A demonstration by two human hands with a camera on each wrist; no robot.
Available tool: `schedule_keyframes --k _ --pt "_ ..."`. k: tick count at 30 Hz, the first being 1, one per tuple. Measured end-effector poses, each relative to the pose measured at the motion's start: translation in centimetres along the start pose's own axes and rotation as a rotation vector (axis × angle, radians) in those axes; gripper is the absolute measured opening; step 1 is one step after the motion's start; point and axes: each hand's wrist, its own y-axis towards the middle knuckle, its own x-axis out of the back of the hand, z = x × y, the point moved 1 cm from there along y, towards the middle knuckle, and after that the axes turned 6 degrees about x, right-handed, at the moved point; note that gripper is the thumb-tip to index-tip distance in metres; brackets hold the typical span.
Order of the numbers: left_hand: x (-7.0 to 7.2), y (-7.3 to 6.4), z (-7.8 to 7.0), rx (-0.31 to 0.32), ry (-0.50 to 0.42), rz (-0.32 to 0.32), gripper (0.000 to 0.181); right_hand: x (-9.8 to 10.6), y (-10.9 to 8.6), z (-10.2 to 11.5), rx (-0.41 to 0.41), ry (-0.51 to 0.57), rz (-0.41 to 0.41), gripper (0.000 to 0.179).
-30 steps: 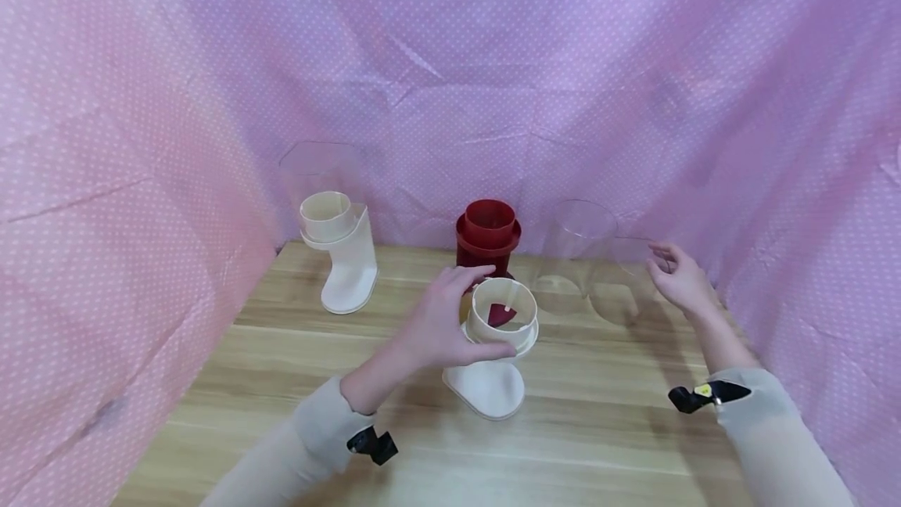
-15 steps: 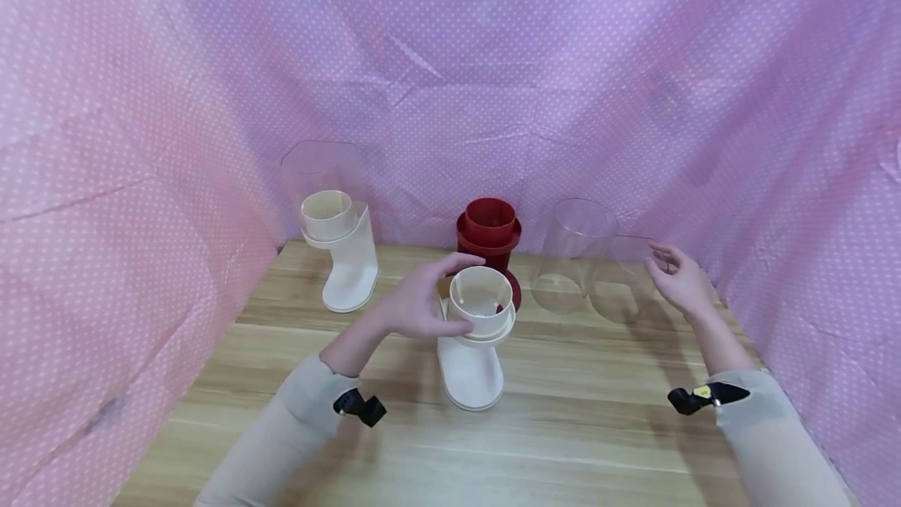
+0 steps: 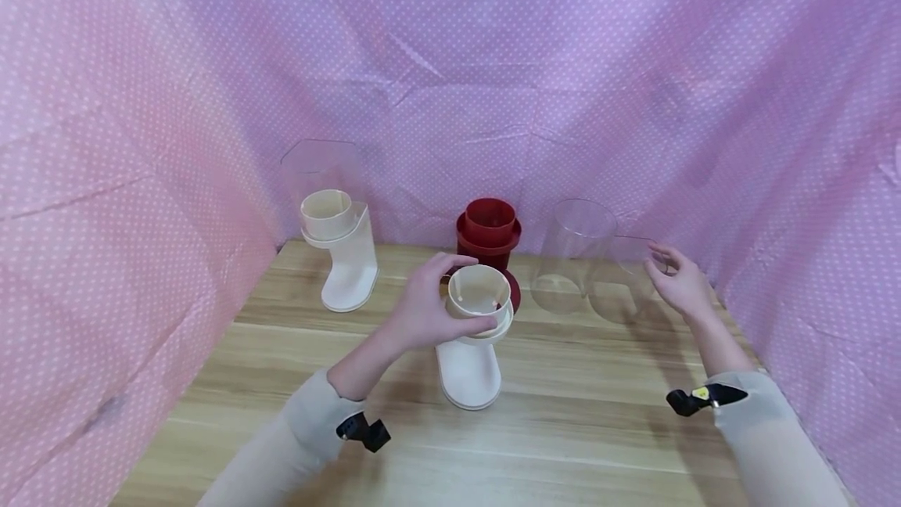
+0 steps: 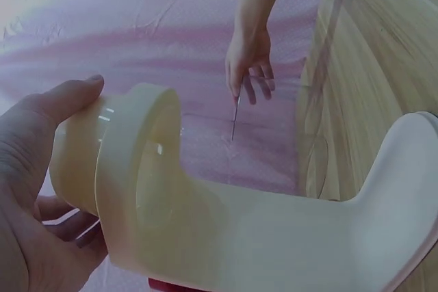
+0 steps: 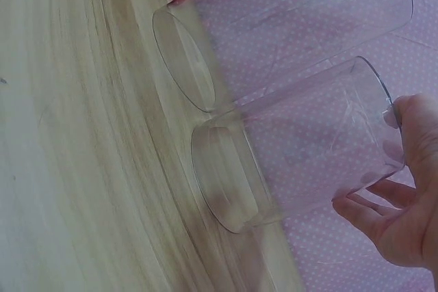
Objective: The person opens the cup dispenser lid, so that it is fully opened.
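Dotted curtain (image 3: 450, 84): head view, behind red stand (image 3: 490, 236).
Cream stand (image 3: 470, 370): before red stand (probably light, stiff).
Left hand (image 4: 24, 162): left-wrist view, curled round its cup (image 4: 79, 152), seemingly a sensible hold.
Clear cylinder (image 5: 308, 148): right-wrist view, second from red stand; likely slippery.
Right hand (image 5: 414, 230): half-spread, gripping its top.

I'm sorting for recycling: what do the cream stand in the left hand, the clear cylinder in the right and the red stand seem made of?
Cream stand: probably moulded plastic, smooth, with rounded edges and small glints.
Clear cylinder: glass or plastic, hard to tell; glossy, thin-walled, cloth showing through.
Red stand: likely plastic, smooth, with slight sheen.
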Motion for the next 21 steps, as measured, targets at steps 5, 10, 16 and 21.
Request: schedule_keyframes --k 5,10,16,21 --pt "0.9 0.2 0.6 -0.033 -0.016 0.063 0.080 -0.1 0.1 0.0 -0.002 -0.013 -0.025 0.061" --pt "1.2 0.0 0.6 -0.070 -0.026 0.077 0.087 -0.3 0.0 -0.3 -0.002 -0.029 -0.037 0.061" --pt "0.4 -1.2 0.4 0.021 -0.029 -0.051 0.092 -0.5 -0.1 -0.4 0.008 -0.004 -0.042 0.061" --pt "0.1 -1.3 0.4 0.053 -0.033 -0.091 0.080 -0.4 0.0 -0.3 0.016 -0.007 -0.055 0.059"
